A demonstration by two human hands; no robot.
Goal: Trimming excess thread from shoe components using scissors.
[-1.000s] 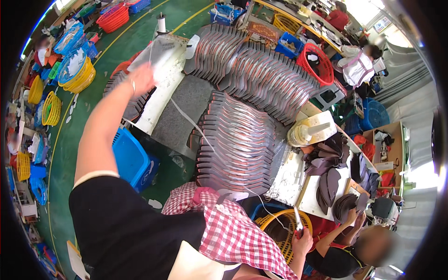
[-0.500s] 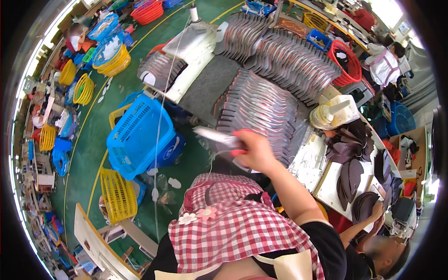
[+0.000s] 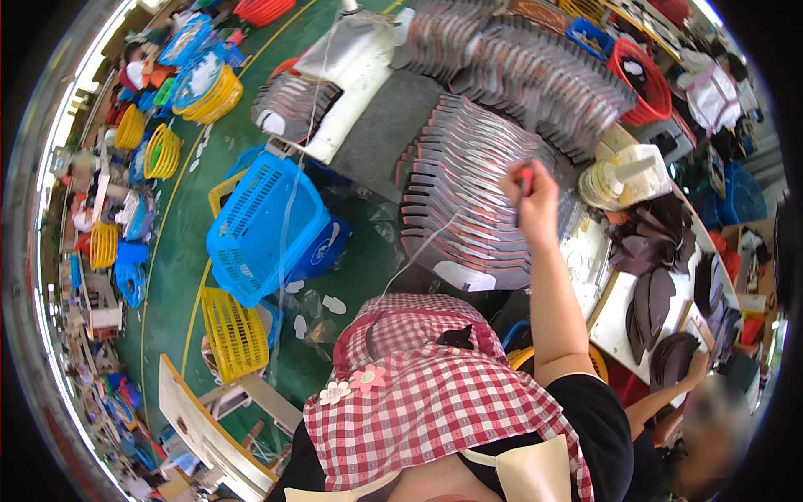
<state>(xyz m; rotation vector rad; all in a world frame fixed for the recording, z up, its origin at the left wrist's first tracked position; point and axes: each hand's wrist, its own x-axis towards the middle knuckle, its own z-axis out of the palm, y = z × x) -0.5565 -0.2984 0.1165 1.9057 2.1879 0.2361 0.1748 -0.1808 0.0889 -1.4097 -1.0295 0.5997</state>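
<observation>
My right hand (image 3: 531, 201) is raised over the right side of a long fanned row of grey and white flat pieces (image 3: 464, 192). Its fingers are closed on a small red-handled tool (image 3: 525, 179). A thin white thread (image 3: 418, 251) runs from near the hand down toward my red checked apron (image 3: 418, 393). My left hand is out of view. A white sewing machine (image 3: 347, 75) stands at the far end of the dark table.
A blue plastic basket (image 3: 263, 226) and a yellow one (image 3: 234, 335) sit on the green floor to my left. A white spool stand (image 3: 623, 176) and dark cut pieces (image 3: 652, 293) lie on the table at right. Another person (image 3: 703, 418) works at lower right.
My right hand has swung from low over the pieces up and to the right. One second ago my left arm reached to the sewing machine; it is gone from view now.
</observation>
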